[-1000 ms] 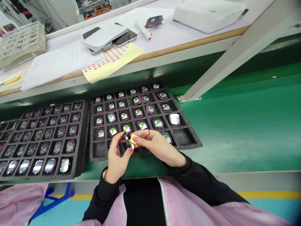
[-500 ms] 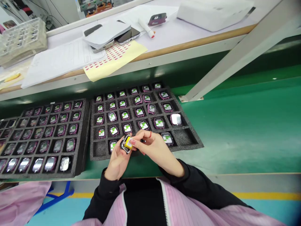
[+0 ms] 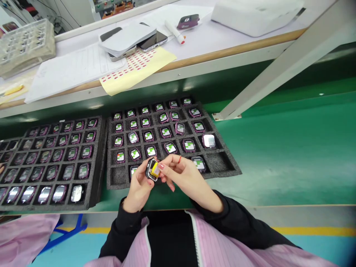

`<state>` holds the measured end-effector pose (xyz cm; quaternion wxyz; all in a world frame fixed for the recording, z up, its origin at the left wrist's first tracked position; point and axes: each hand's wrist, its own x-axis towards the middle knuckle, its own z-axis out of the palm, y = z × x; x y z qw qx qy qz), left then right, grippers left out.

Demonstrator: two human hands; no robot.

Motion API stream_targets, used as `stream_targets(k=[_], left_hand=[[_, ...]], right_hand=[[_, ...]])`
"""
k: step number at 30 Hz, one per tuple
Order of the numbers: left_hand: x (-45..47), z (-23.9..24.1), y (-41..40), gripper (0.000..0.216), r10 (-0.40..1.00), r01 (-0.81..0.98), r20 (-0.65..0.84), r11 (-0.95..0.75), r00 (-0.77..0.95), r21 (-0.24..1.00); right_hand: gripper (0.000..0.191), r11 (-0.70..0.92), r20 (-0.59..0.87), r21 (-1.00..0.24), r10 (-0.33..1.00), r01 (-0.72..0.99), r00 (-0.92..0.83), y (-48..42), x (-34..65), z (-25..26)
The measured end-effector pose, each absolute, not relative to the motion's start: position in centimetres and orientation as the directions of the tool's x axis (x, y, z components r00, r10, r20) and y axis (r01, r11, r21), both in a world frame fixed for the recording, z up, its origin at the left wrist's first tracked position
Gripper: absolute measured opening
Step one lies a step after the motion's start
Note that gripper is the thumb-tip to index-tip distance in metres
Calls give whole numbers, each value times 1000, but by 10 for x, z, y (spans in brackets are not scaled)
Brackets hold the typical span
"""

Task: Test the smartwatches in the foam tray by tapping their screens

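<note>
My left hand [image 3: 138, 191] is closed around an opened smartwatch case [image 3: 148, 171], its inside facing up and a silvery rim showing. A yellow battery [image 3: 155, 170] sits tilted at the case's opening. The thumb and fingers of my right hand [image 3: 187, 178] pinch the battery's right side; whether it is joined to the case I cannot tell. Both hands are above the front edge of a dark foam tray [image 3: 222, 164], where several purple smartwatches [image 3: 189, 145] with green-and-white screens lie in compartments.
Another foam tray [image 3: 96, 178] of watches adjoins on the left. Behind, a raised shelf [image 3: 200, 48] bears papers, phones [image 3: 152, 40], a marker [image 3: 174, 32], a yellow sticker sheet [image 3: 139, 70] and a clear parts box [image 3: 26, 48]. A slanted white post [image 3: 261, 74] stands at right. Another person's fingers [image 3: 1, 168] show at the far left.
The watch case and battery have shifted slightly right and turned in my hands. My right hand has moved a little right, with its lower fingers more extended. Another person's fingers have appeared at the left edge.
</note>
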<state>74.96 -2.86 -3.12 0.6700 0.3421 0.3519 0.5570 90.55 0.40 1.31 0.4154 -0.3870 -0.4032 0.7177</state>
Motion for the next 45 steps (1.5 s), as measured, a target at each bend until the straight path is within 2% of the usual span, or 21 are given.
stream_targets(k=[5,11,18,21,24,28,40,45], left_hand=[[745,-33,-33,65,988,-453,-96,143,125,880],[740,-31,-33,60,976,-461,-99,180,193,869],[744,-24,-31,69,961,-462,-183,261,208,847],[745,-24,-30,71,967,-528,-222,256,129,810],[745,-25,-29,70,972,-552,-223,224,69,803],[744,-27,-31,74,966,-519,-245,249,78,818],[742,-24,-30,66,976,-516,-195,218,99,828],[740,-22,-32,66,983,-465,-185,173,21,868]], right_hand=[[50,-246,-174,-944,938,-221,-300,1,901,9],[45,-102,-86,-992,980,-80,-178,1,901,-2],[32,-33,9,-989,959,-144,-283,3,906,4],[16,159,163,-987,949,-38,-270,3,907,7],[12,342,325,-940,906,15,-271,1,908,9],[7,391,379,-920,900,14,-215,-2,907,12],[14,499,486,-866,855,35,-180,-5,903,9],[19,594,578,-800,802,86,-152,-8,900,4]])
